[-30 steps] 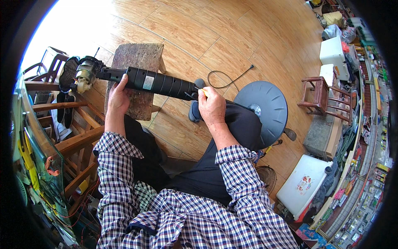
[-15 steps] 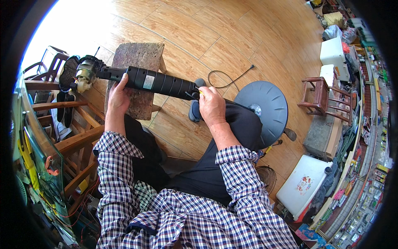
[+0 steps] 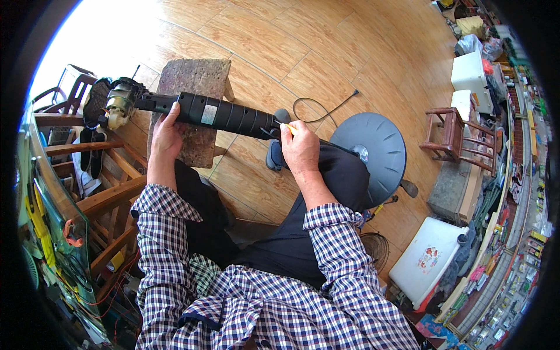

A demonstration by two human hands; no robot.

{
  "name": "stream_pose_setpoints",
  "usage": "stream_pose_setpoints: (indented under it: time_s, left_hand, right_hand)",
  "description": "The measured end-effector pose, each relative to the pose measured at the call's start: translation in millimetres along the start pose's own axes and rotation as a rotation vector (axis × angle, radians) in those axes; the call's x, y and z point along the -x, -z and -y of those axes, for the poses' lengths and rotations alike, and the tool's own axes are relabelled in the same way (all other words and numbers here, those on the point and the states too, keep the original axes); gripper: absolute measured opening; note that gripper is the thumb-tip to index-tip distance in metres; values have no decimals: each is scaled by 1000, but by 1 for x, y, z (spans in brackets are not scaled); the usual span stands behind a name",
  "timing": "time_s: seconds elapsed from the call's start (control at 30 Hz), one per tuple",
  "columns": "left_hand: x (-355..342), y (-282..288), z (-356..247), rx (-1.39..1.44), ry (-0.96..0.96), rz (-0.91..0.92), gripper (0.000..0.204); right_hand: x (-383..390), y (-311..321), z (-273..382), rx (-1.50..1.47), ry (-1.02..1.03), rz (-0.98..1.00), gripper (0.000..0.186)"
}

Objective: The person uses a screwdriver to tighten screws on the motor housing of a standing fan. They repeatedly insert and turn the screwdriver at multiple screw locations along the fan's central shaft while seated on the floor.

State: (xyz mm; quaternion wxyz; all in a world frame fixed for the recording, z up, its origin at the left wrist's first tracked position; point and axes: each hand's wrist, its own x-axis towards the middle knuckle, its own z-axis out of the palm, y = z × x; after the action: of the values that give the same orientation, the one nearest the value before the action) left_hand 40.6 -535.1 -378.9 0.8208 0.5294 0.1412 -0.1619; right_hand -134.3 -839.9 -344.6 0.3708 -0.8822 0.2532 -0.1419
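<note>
A standing fan lies across my lap, its black ribbed column [image 3: 242,119] running from left to right. At its left end sits the bare fan motor [image 3: 121,102], and the round dark base [image 3: 379,143] stands on edge at the right. My left hand [image 3: 166,140] is closed round the column, thumb on top and fingers hidden beneath. My right hand [image 3: 302,153] pinches a yellow-handled screwdriver [image 3: 291,129] against the column's right end; its tip is too small to make out. Under the left part of the column is a worn wooden stool [image 3: 195,76].
A black power cord [image 3: 312,120] with a plug curls on the tiled floor [image 3: 291,35] beyond the base. To the left stand a wooden frame [image 3: 111,198] and a glass-topped counter. At the right are a small brown chair [image 3: 446,134], a white box [image 3: 429,262] and crowded shelves.
My right hand has turned slightly, and more of the yellow handle shows between its fingers. My left hand and the fan have hardly moved.
</note>
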Motion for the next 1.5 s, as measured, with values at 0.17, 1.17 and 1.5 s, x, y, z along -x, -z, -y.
stream_pose_setpoints:
  time_s: [0.17,1.17,1.5]
  left_hand:
    - [0,-1,0,6,-10,0,45]
    - [3,-6,5,-9,-69,-16,43]
    - [16,-13,9,-93,-96,-83,68]
  right_hand:
    - [1,-1,-1,-87,68,-36,16]
    - [-6,-8,3,-6,164,21,15]
    - [-5,-24,-1,-9,147,-56,18]
